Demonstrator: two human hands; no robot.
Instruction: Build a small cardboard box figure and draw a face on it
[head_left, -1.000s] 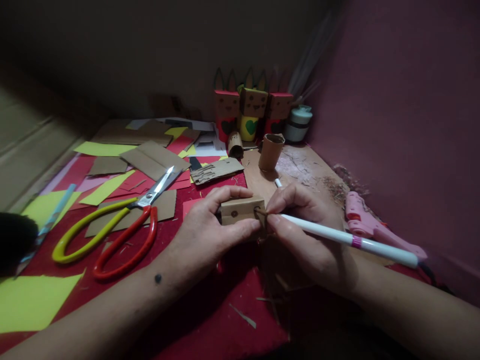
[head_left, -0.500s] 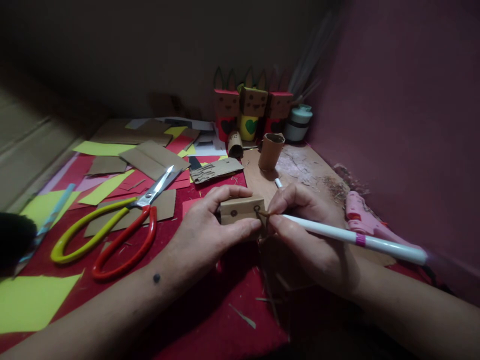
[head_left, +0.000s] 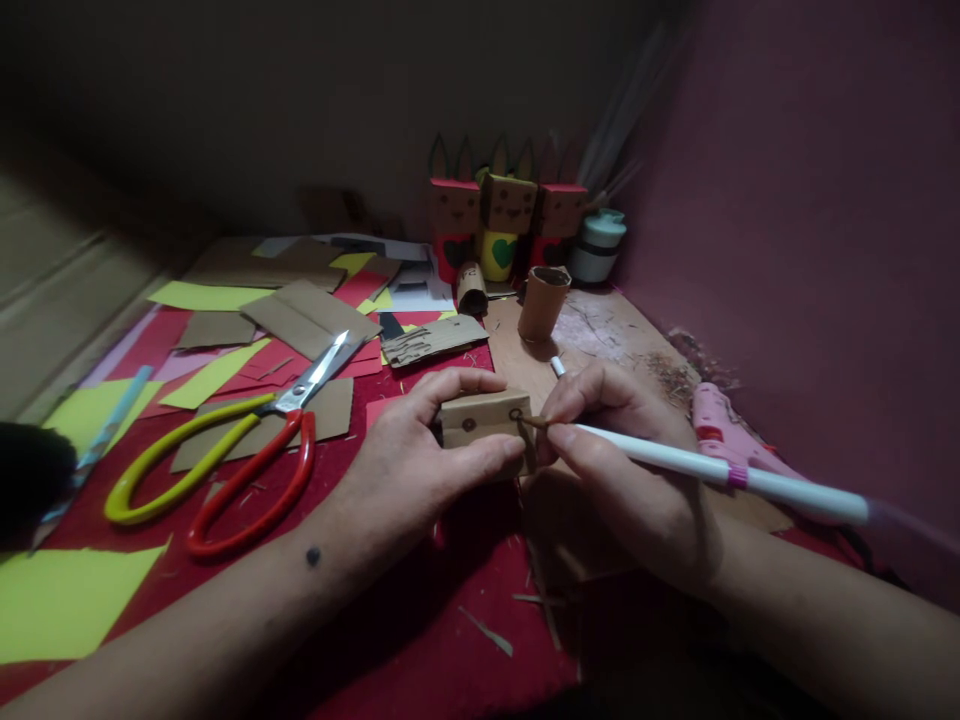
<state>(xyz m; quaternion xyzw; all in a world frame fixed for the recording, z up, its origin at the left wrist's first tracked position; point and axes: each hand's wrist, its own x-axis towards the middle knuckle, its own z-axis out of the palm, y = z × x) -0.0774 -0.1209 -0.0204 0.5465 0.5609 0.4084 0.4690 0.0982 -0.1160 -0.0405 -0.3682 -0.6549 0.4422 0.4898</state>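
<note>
My left hand (head_left: pixel 420 440) is closed around a small cardboard box (head_left: pixel 484 421), thumb across its front and fingers over the top. A filled dark circle marks the box's left side, and a ring outline its right. In my right hand (head_left: pixel 615 450) is a white marker (head_left: pixel 667 456) with a purple band, pinched near its brown tip. That tip is at the ring on the box; whether it touches I cannot tell. A white cap-like piece (head_left: pixel 557 367) shows just behind my right fingers.
Scissors (head_left: pixel 289 400) lie open on the left among paper and cardboard scraps (head_left: pixel 307 318). Behind stand a cardboard tube (head_left: pixel 544 303), several decorated box figures (head_left: pixel 508 205) and a pale green jar (head_left: pixel 598 245). A pink glue gun (head_left: pixel 739 440) lies by the right wall.
The marker and my right hand have shifted slightly right, the tip drawing a little away from the lower part of the ring. My left hand still grips the box in place.
</note>
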